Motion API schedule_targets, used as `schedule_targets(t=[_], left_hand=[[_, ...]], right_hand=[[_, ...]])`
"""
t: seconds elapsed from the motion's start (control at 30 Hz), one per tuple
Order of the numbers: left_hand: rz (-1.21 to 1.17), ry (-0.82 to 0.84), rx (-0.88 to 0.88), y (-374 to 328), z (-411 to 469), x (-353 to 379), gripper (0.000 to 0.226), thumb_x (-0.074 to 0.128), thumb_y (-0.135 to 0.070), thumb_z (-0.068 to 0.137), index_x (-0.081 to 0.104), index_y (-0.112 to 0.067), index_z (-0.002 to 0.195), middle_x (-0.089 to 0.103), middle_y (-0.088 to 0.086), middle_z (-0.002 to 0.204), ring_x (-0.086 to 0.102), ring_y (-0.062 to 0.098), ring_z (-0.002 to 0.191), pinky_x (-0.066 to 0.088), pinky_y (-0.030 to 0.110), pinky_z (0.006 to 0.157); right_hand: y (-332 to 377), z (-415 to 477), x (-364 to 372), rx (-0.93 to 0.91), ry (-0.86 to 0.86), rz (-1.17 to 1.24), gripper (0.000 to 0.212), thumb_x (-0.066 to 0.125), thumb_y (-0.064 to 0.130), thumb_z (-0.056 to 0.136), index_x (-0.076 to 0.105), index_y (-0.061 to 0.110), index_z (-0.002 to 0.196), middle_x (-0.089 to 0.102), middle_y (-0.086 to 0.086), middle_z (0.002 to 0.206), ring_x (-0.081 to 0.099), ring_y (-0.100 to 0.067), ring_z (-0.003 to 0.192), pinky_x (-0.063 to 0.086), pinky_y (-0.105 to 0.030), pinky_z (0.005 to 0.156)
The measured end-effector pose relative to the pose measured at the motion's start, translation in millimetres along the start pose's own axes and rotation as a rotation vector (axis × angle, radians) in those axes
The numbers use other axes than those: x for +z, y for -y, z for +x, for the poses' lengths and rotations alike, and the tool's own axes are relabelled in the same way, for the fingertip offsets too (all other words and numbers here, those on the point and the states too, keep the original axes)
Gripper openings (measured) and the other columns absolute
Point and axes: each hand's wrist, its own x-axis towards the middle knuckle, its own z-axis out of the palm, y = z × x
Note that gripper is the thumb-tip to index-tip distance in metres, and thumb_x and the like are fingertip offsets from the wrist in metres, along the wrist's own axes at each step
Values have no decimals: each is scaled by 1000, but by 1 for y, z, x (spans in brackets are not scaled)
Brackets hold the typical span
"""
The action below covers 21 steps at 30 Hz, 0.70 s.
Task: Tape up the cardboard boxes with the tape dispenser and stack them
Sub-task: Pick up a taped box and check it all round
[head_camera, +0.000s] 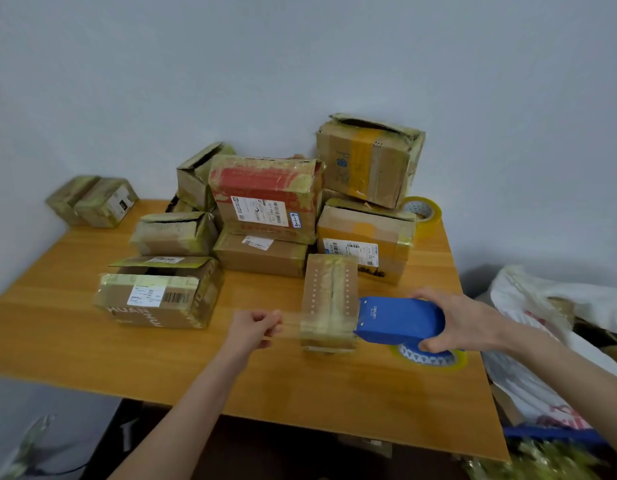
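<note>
1. Grips the blue tape dispenser (400,320) with the right hand (463,320), lower right of centre, fingers curled over its body and thumb tucked beneath.
2. Holds the dispenser's front edge against the right side of the small box (329,292), at the near end.
3. Pinches the free end of the clear tape (290,322) with the left hand (255,327), fingers curled tight, just left of the small box.
4. Stretches that tape from the pinch across the near end of the small box to the dispenser; cannot tell whether stuck down all along.
5. Rests the small box flat on the wooden tabletop (300,393), mid-frame, long side running away from the camera, shiny tape along the top seam, rows of white dots on either side.
6. Shows the dispenser's tape roll (430,358) below the right hand, yellowish with a blue-and-white core, low over the tabletop.
7. Piles further cardboard boxes behind, towards the wall: a red-topped box (265,199) on a plain one at centre, a tall box (369,157) highest at upper right, a labelled box (158,299) marked "HUAN" at the left.
8. Keeps two small taped boxes (92,202) apart, at the far left corner.
9. Sets a spare tape roll (423,211) behind the right-hand stack.
10. Leaves a white bag (560,306) off the tabletop, at the right edge of the frame.
</note>
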Motion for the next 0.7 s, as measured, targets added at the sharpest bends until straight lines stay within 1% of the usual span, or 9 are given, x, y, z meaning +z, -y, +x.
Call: schedule_targets(t=[0.03,0.17,0.2,0.37,0.47,0.53,0.63,0.7], left_hand=[[12,-12,6,1,-1,6,25,62,-26,93,73,-6,83,69,3,73,62,11,69,50,21,54],[78,-64,40,7,-3,21,26,63,-27,93,73,-11,76,70,2,70,65,14,73,54,23,56],[98,-71,45,9,-2,23,26,62,-27,93,73,-12,74,70,3,71,65,15,73,54,23,57],[126,-94,19,17,4,26,25,63,-25,93,73,-12,74,69,4,69,64,15,70,52,25,57],[132,-96,-7,19,9,27,25,63,-24,93,73,-11,74,68,3,67,63,14,68,51,25,56],[137,-99,-24,20,14,31,25,63,-24,93,73,-12,73,67,2,66,64,16,71,50,25,55],[156,-101,-39,22,21,35,24,63,-25,93,72,-14,73,70,3,72,65,18,76,50,26,57],[186,-99,-28,26,25,36,26,63,-25,92,72,-16,70,71,4,74,63,17,71,54,31,60]], right_hand=[[-4,-1,1,4,6,-9,67,77,36,72,34,44,122,57,16,101,60,-4,83,51,-20,71],[-19,0,6,10,44,-31,72,74,41,71,35,46,130,58,15,109,60,-10,94,55,-32,80],[-21,0,9,9,52,-32,73,74,42,70,36,46,133,58,16,108,60,-9,94,55,-32,80],[-22,4,19,4,35,-39,72,74,39,74,36,41,136,56,18,103,57,-6,89,48,-20,70],[-20,10,24,15,26,-76,72,73,41,75,36,40,136,53,22,95,54,-2,83,43,-17,65],[-20,13,29,35,30,-115,73,72,43,74,35,40,137,52,20,94,54,-5,83,46,-20,67],[-22,19,38,75,53,-126,75,71,44,74,33,39,138,56,14,102,57,-11,90,53,-30,74],[-21,23,43,90,79,-119,76,71,43,75,32,37,140,57,10,105,57,-13,92,52,-28,73]])
